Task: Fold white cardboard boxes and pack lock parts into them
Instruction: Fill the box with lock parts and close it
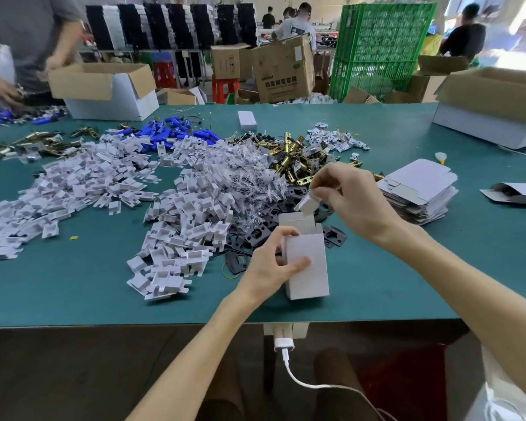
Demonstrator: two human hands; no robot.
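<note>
Just right of the frame's centre, a white cardboard box point(312, 278) stands upright on the green desk point(73, 287), its top open and a flap raised at the back. The left hand point(266, 267) grips it from the left, with the thumb laid across the front face and the fingers curled round the side edge. Directly above the opening, the right hand point(354, 197) pinches a small white folded insert point(308, 204) between thumb and fingertips, its lower end tilted toward the opening. Black lock plates point(333, 236) lie just behind the box. To the right sits a stack of flat box blanks point(419, 189). Heaps of white inserts point(85, 183), bagged screws point(240, 171) and brass latches point(295, 156) spread across the middle and left.
</note>
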